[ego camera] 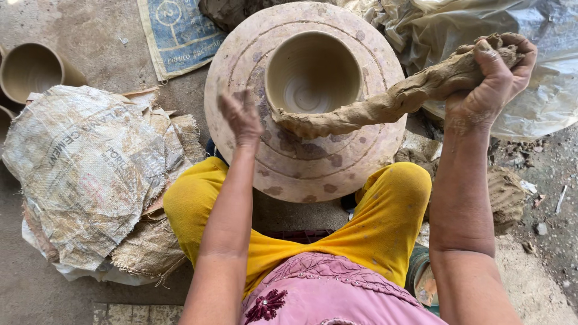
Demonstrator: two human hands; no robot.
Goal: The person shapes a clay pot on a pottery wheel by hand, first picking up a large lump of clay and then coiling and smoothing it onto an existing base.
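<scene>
A large round clay pot (361, 78) with a wide open mouth stands between my knees, seen from above. My right hand (494, 78) is raised at the upper right, gripping the thick end of a long coil of wet clay (391, 102). The coil slopes down to the left and its lower end lies against the near rim of the pot's mouth. My left hand (241, 115) hovers over the pot's left shoulder, fingers together and slightly blurred, holding nothing.
Crumpled woven sacks (90, 174) lie in a heap at the left. Small clay pots (30, 69) stand at the far left edge. A blue printed mat (177, 33) lies behind the pot. Plastic sheeting (542, 60) covers the upper right. A lump of clay (506, 195) sits at the right.
</scene>
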